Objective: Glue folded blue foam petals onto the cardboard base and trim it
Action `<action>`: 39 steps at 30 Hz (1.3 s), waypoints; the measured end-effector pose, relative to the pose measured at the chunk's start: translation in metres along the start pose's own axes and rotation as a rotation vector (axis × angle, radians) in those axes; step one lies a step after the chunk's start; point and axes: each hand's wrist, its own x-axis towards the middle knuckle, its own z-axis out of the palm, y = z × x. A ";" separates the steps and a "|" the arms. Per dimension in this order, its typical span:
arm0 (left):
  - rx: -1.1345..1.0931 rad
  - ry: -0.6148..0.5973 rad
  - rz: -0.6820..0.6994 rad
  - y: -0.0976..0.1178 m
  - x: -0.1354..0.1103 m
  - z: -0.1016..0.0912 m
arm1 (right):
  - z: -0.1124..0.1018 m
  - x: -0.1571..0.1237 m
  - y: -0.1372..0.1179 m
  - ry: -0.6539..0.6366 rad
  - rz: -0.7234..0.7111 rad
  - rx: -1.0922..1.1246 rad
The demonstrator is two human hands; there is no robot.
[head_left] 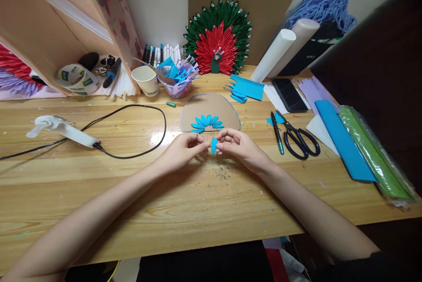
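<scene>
Between my hands, at the middle of the table, is a small blue paper petal [214, 145]. My right hand [234, 143] pinches it with thumb and fingertips. My left hand [193, 145] has its thumb and fingers pressed together close to the petal's left side; whether anything is in that pinch I cannot make out. Just beyond my hands lies a half-round piece of cardboard [211, 106]. A fan of folded blue paper petals [207, 122] sits along its near edge.
A white hot glue gun [66, 130] with a looping black cord lies left. Black scissors [298, 139], a pen [277, 132] and blue paper [344, 141] lie right. Behind stand a paper cup [145, 81], a scrap-filled bowl [178, 88] and a red-green paper peacock [217, 38].
</scene>
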 end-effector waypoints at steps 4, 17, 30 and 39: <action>0.015 0.002 0.026 0.001 -0.001 0.002 | 0.000 0.000 0.002 -0.002 -0.009 0.017; -0.029 0.033 -0.045 0.004 -0.004 0.006 | -0.001 0.000 0.003 0.084 -0.175 -0.102; 0.016 0.048 -0.043 0.002 -0.004 0.006 | 0.001 0.000 0.005 0.106 -0.199 -0.213; 0.253 0.152 0.127 0.000 -0.008 0.007 | 0.002 0.000 0.005 0.147 -0.214 -0.207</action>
